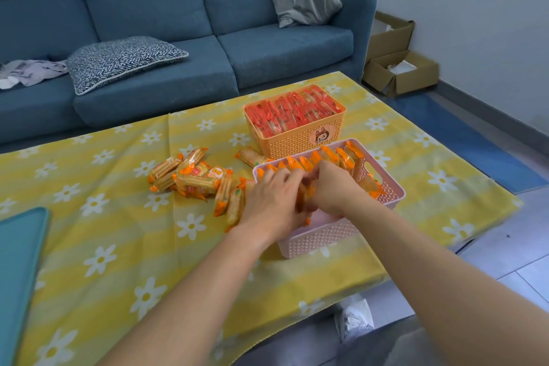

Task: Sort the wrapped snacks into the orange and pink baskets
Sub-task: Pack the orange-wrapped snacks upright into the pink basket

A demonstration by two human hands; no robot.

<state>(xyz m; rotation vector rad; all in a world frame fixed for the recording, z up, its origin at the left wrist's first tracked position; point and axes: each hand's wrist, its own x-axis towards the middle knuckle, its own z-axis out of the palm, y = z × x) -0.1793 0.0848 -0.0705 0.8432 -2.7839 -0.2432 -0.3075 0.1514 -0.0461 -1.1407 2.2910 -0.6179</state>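
Head camera is showing me both hands meeting over the pink basket (322, 237), which is sitting near the right side of the surface (118, 217). The left hand (271, 200) is reaching in over the basket's left rim. Its grip is curling round a small bunch of orange packs (303, 202). The right hand (335, 190) is coming at the same bunch from the right, and its grip is curling round it too. The bunch is standing in the basket between the two hands. I cannot tell how many packs are in it.

In the far half of the pink basket a row of orange packs (329, 156) is standing on edge. Just on the far side of it the orange basket (297, 140) is sitting, full of red packs (291, 113).

To the left of the pink basket a loose pile of orange packs (193, 177) is lying on the surface. Some packs at its near end are lying just beside the left hand. One single pack (248, 156) is lying by the near left corner of the orange basket.

A yellow cloth with white flowers (98, 258) is covering the surface. A teal tray (20, 261) is lying at the left edge. A blue sofa (148, 9) is standing at the far side.
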